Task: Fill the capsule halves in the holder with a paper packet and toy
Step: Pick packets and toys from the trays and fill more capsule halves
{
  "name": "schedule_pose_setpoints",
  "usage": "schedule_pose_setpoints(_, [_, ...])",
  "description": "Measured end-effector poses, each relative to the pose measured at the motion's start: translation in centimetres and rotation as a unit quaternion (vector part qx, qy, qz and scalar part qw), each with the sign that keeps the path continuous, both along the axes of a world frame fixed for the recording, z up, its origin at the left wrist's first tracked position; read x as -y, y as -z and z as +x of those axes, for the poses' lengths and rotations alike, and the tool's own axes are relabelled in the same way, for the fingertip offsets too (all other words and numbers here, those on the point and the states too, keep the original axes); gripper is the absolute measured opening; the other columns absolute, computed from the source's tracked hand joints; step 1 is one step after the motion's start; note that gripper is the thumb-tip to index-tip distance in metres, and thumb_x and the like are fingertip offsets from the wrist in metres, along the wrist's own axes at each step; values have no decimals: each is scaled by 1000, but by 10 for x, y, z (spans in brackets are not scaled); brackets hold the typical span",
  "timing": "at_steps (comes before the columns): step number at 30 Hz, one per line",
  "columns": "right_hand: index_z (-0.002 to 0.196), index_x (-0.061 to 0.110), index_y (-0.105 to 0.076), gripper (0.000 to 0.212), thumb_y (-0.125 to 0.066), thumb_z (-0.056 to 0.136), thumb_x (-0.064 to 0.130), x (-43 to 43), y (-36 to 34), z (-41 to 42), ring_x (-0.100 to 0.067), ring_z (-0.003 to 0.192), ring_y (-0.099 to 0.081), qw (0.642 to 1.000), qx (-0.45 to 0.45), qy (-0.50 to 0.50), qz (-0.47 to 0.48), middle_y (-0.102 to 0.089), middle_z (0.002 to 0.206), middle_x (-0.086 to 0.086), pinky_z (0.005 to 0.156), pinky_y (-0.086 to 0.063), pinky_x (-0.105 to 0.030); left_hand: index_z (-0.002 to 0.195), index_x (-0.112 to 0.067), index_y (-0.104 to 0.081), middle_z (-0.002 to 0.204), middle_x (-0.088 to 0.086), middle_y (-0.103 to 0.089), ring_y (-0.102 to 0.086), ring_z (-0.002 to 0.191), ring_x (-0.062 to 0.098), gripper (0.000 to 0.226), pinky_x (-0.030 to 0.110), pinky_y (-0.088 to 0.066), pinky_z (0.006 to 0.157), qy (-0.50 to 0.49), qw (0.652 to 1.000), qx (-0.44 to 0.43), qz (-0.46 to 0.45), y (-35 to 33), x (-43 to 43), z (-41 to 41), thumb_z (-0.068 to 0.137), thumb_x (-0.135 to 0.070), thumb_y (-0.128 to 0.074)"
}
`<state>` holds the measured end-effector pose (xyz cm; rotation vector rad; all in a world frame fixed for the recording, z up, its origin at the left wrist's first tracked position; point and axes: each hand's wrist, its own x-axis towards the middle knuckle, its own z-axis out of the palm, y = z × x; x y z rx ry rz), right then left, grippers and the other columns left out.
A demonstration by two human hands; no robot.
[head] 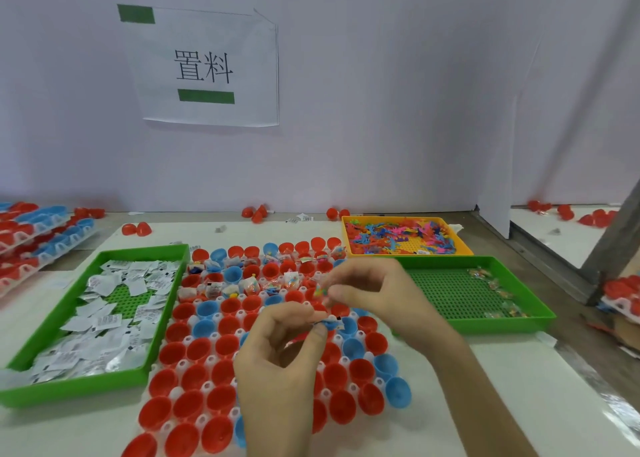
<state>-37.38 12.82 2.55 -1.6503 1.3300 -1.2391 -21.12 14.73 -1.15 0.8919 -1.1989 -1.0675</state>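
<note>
Head view looks down on a smooth white tabletop (pixel 502 404) that ends at a pale lilac partition wall (pixel 381 110). A creased paper sign (pixel 204 68) hangs on the wall under strips of green tape, printed with two black characters. A grey-brown strip of bench runs along the table's far and right edges.

At the table's centre lies the holder (pixel 183 364), a white moulded plastic sheet with rounded posts. It carries rows of glossy, cup-shaped capsule halves (pixel 199 349), mostly red and some blue, with their mouths up. The far rows hold packets and small bright pieces; the near rows show bare plastic inside.

Touching its left side is a green tray (pixel 69 387) with a perforated floor, heaped with flat, white printed paper packets (pixel 104 321). Behind the holder on the right, an orange tray (pixel 388 218) holds a tangle of many-coloured plastic toys (pixel 398 238). In front of that sits a second green mesh tray (pixel 485 325) with a few clear-wrapped bits (pixel 485 276).

Both hands hover over the holder's middle. The left hand (pixel 280 363) pinches a blue toy (pixel 330 325) between thumb and fingertips. The right hand (pixel 374 293) pinches a small multicoloured piece (pixel 320 290), too blurred to identify. Loose red halves (pixel 136 229) lie near the wall, and stacked holders (pixel 34 234) sit at the far left.
</note>
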Motion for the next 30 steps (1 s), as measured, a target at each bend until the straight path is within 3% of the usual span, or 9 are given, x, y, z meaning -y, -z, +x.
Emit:
schedule_pose_setpoints(5, [89,29,-79,21,-70,80,12,-6,18,14,-10,87,-71,999,30,-41,15,-76,89,3,78,-54,-21,82,-16,-69,80,-2,-75,-70,73,11,27,15,-55,63,-18,999,14,-24,2,5,4,77,10,-76])
schedule_pose_setpoints(10, [92,22,-79,28,-62,84,1,-11,19,17,-12,85,-73,997,57,-38,32,-77,90,-3,76,-54,-20,81,-21,-70,79,-4,-74,-70,69,12,30,18,-57,62,-58,997,33,-46,7,0,4,77,7,-78])
schedule_pose_setpoints(15, [94,22,-79,26,-64,91,1,-10,18,19,-25,98,-70,998,58,-17,32,-76,98,-7,90,-58,-35,84,-24,-70,81,-7,-73,-70,73,16,30,24,-60,67,-85,992,59,-66,7,2,3,76,4,-79])
schedule_pose_setpoints(17, [95,23,-80,27,-63,93,1,-10,18,19,-22,98,-70,998,58,-17,36,-76,98,-4,90,-57,-33,85,-25,-70,80,-8,-72,-70,73,15,30,24,-60,68,-92,991,64,-68,8,1,2,76,2,-80])
schedule_pose_setpoints(21, [92,32,-80,26,-64,92,12,-11,16,21,-12,92,-72,994,92,-32,41,-77,96,2,81,-55,-22,85,-27,-69,80,-3,-73,-71,73,14,34,22,-59,67,-112,989,59,-71,9,2,3,73,2,-81])
schedule_pose_setpoints(25, [97,29,-79,18,-61,96,25,-10,17,18,-23,95,-73,991,113,-48,49,-76,97,-2,90,-56,-33,87,-22,-68,80,-4,-74,-72,71,10,33,25,-60,67,-103,990,64,-75,10,4,6,72,4,-82])
schedule_pose_setpoints(30, [94,22,-79,12,-78,83,20,-12,18,18,-21,89,-73,992,93,-80,24,-76,95,-5,81,-57,-27,86,-25,-67,81,-13,-72,-70,69,9,27,16,-56,65,-67,993,63,-76,7,4,11,66,-17,-83])
